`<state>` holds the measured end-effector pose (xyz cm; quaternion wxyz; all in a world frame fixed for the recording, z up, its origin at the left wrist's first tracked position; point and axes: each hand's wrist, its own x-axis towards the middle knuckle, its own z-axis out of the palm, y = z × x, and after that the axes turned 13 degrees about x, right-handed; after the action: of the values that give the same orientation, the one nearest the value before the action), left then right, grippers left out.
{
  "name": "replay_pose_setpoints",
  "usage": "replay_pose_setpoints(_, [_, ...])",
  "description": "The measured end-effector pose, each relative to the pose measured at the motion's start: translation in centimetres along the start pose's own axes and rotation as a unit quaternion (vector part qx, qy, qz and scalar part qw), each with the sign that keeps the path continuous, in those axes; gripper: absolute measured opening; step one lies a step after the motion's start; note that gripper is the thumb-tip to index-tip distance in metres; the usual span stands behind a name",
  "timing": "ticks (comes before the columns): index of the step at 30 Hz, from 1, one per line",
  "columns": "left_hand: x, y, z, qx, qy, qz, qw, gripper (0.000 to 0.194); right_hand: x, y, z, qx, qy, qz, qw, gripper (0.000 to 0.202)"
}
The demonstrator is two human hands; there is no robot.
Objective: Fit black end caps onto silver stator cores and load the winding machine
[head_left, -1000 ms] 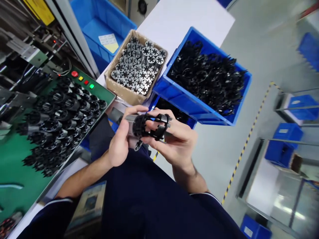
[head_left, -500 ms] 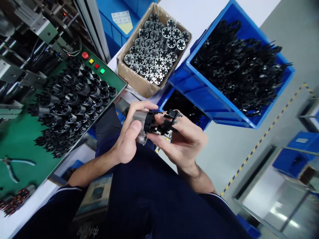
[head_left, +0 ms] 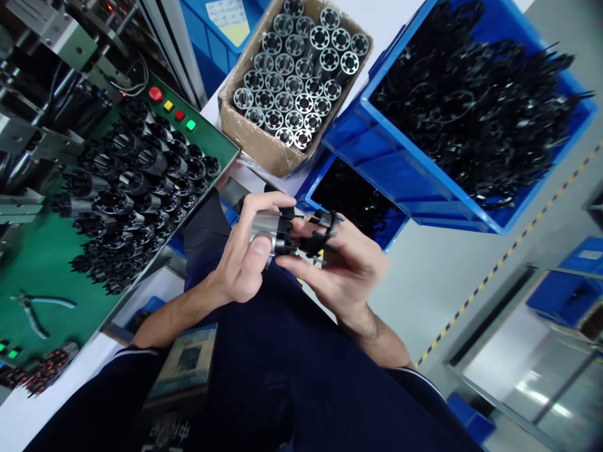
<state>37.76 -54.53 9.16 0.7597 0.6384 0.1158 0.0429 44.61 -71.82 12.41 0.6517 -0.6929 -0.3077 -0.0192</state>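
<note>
My left hand [head_left: 242, 260] is closed around a metal stator core [head_left: 264, 227], a short silver cylinder lying on its side. A black plastic insulator [head_left: 285, 233] sits at the core's right end. The thumb and fingertips of my right hand [head_left: 346, 263] press against that end. A second black plastic insulator [head_left: 320, 232], ring-shaped with prongs, is held in the curled fingers of my right hand. Part of it is hidden by the fingers. Both hands are in front of my body, above my lap.
A cardboard box [head_left: 257, 141] of upright stator cores stands ahead. To its right are a large blue bin [head_left: 414, 182] and a lower blue bin [head_left: 398, 235], both with black parts. On the green bench [head_left: 38, 251] are several assembled cores, pliers [head_left: 35, 307] and machine buttons [head_left: 155, 94].
The black insulator at the core's end sits closer against the metal, with less of it showing. My right fingers have shifted slightly around the second insulator. The camera view has moved a little.
</note>
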Motion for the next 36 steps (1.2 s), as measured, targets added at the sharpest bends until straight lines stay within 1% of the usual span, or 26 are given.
replay_pose_setpoints(1, [0.1, 0.1, -0.1, 0.014, 0.001, 0.018, 1.000, 0.066, 0.0, 0.0, -0.2, -0.019, -0.012, -0.005, 1.000, 0.038])
replay_pose_setpoints(2, [0.2, 0.2, -0.1, 0.019, -0.001, 0.023, 1.000, 0.063, 0.1, 0.1, -0.4, -0.041, -0.030, -0.016, 0.999, 0.037])
replay_pose_setpoints(3, [0.3, 0.3, -0.1, 0.011, -0.013, 0.011, 1.000, 0.062, 0.2, 0.2, -0.7, -0.061, -0.050, -0.027, 0.997, 0.035])
replay_pose_setpoints(4, [0.4, 0.4, -0.1, -0.011, -0.034, -0.015, 0.999, 0.061, 0.4, 0.4, -1.0, -0.072, -0.070, -0.032, 0.994, 0.033])
replay_pose_setpoints(6, [0.4, 0.4, 0.0, -0.064, -0.065, -0.065, 0.994, 0.059, 0.7, 0.9, -1.3, -0.066, -0.099, -0.019, 0.993, 0.032])
replay_pose_setpoints(7, [0.4, 0.2, 0.1, -0.083, -0.070, -0.077, 0.991, 0.058, 0.8, 1.2, -1.3, -0.050, -0.105, -0.006, 0.993, 0.032])
replay_pose_setpoints(9, [0.2, -0.3, 0.3, -0.087, -0.064, -0.082, 0.991, 0.056, 0.8, 1.9, -0.9, -0.016, -0.091, 0.014, 0.996, 0.030])
replay_pose_setpoints(12, [-0.1, -1.1, 0.6, -0.075, -0.055, -0.070, 0.993, 0.056, 0.7, 2.6, 0.0, 0.000, -0.058, 0.026, 0.998, 0.029])
replay_pose_setpoints(14, [0.0, -1.2, 0.9, -0.090, -0.043, -0.073, 0.992, 0.053, 0.8, 2.6, 0.2, 0.014, -0.050, 0.026, 0.998, 0.025])
replay_pose_setpoints(17, [0.8, -0.7, 1.1, -0.138, -0.018, -0.102, 0.985, 0.048, 1.0, 2.0, -0.7, 0.047, -0.041, 0.025, 0.998, 0.017])
replay_pose_setpoints(19, [1.5, -0.2, 1.1, -0.163, 0.002, -0.109, 0.981, 0.043, 0.9, 1.4, -1.6, 0.028, -0.031, 0.037, 0.998, 0.018])
replay_pose_setpoints(21, [2.1, 0.2, 1.1, -0.175, 0.022, -0.103, 0.979, 0.041, 0.4, 0.8, -2.3, -0.015, -0.024, 0.044, 0.999, 0.018])
replay_pose_setpoints(22, [2.2, 0.3, 1.0, -0.174, 0.032, -0.097, 0.979, 0.040, 0.1, 0.6, -2.4, -0.029, -0.026, 0.044, 0.998, 0.022])
replay_pose_setpoints(23, [2.3, 0.4, 1.1, -0.175, 0.045, -0.090, 0.979, 0.040, -0.2, 0.5, -2.4, -0.030, -0.030, 0.044, 0.998, 0.031])
replay_pose_setpoints(25, [2.4, 0.6, 1.3, -0.177, 0.073, -0.076, 0.979, 0.040, -0.9, 0.5, -2.0, -0.003, -0.044, 0.047, 0.998, 0.055])
replay_pose_setpoints(26, [2.3, 0.7, 1.4, -0.176, 0.088, -0.067, 0.978, 0.038, -1.1, 0.5, -1.7, 0.012, -0.056, 0.051, 0.997, 0.063])
replay_pose_setpoints(27, [2.2, 0.8, 1.7, -0.175, 0.102, -0.058, 0.978, 0.036, -1.2, 0.7, -1.4, 0.021, -0.074, 0.059, 0.995, 0.066])
replay_pose_setpoints(28, [2.1, 0.9, 1.9, -0.172, 0.113, -0.051, 0.977, 0.035, -1.2, 0.8, -1.1, 0.024, -0.091, 0.067, 0.993, 0.062])
replay_pose_setpoints(30, [1.9, 1.2, 2.2, -0.164, 0.127, -0.052, 0.977, 0.036, -1.2, 1.0, -0.8, 0.018, -0.121, 0.079, 0.989, 0.046])
replay_pose_setpoints(31, [1.8, 1.4, 2.4, -0.165, 0.128, -0.058, 0.976, 0.039, -1.2, 1.1, -0.7, 0.018, -0.128, 0.084, 0.988, 0.041])
replay_pose_setpoints(32, [1.8, 1.6, 2.4, -0.168, 0.130, -0.065, 0.975, 0.043, -1.2, 1.2, -0.6, 0.024, -0.127, 0.086, 0.988, 0.040])
replay_pose_setpoints(34, [1.7, 2.0, 2.5, -0.176, 0.139, -0.083, 0.971, 0.046, -1.4, 1.3, -0.6, 0.045, -0.120, 0.089, 0.988, 0.048])
replay_pose_setpoints(36, [1.8, 2.3, 2.4, -0.184, 0.143, -0.106, 0.967, 0.043, -1.5, 1.3, -0.6, 0.063, -0.116, 0.090, 0.987, 0.057])
